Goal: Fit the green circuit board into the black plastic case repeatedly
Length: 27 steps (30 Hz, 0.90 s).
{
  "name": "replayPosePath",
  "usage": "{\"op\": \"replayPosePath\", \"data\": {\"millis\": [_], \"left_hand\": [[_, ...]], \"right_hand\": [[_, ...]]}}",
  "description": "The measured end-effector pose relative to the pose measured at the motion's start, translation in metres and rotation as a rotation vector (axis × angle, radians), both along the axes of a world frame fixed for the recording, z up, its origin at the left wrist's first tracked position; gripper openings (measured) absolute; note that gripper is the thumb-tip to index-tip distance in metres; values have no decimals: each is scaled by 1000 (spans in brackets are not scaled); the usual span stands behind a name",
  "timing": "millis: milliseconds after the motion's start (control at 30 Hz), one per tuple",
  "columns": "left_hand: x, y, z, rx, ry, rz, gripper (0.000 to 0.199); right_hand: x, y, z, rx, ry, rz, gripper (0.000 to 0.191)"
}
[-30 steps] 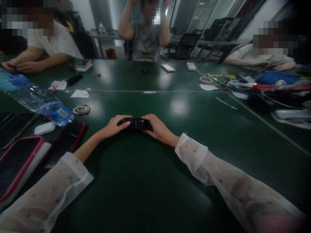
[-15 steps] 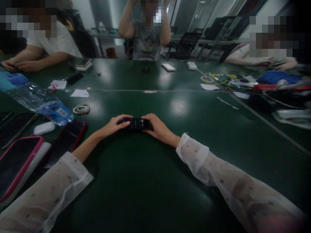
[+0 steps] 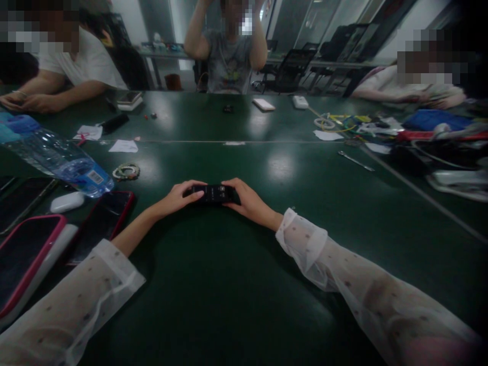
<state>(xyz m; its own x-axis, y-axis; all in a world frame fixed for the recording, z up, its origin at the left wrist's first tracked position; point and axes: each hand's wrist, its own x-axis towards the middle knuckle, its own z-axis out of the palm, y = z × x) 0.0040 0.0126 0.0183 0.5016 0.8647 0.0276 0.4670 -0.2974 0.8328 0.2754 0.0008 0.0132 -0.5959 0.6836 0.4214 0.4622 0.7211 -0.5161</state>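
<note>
A small black device (image 3: 214, 193) with faint white markings lies sideways between my hands at the middle of the green table (image 3: 229, 284). Its left end is in my left hand (image 3: 182, 197), with the thumb across the front and the fingers behind. My right hand (image 3: 248, 201) is wrapped round the right end, fingers along the far edge and thumb on the near side. Both hands are low over the table. Whether the device touches the tabletop is hidden.
At left are a water bottle (image 3: 57, 155), a red-edged phone (image 3: 102, 223), a pink-edged phone (image 3: 26, 259), a white case (image 3: 67, 202) and bracelets (image 3: 126, 172). A wrench (image 3: 356, 160) and cables (image 3: 343, 122) lie right. Several people sit around the table.
Both hands keep their hold on the black device. The view has shifted very slightly, and the objects at left sit a little farther left in it.
</note>
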Motion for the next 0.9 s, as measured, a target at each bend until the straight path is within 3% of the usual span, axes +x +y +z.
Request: {"op": "replayPosePath", "data": {"millis": [267, 433, 900], "left_hand": [[-3, 3, -3, 31, -4, -60, 59], [-1, 1, -2, 103, 120, -28, 70], [-2, 5, -14, 143, 126, 3, 61]], "right_hand": [[0, 1, -2, -15, 14, -15, 57], [-1, 2, -4, 2, 31, -22, 56], [0, -2, -1, 21, 66, -36, 57]]}}
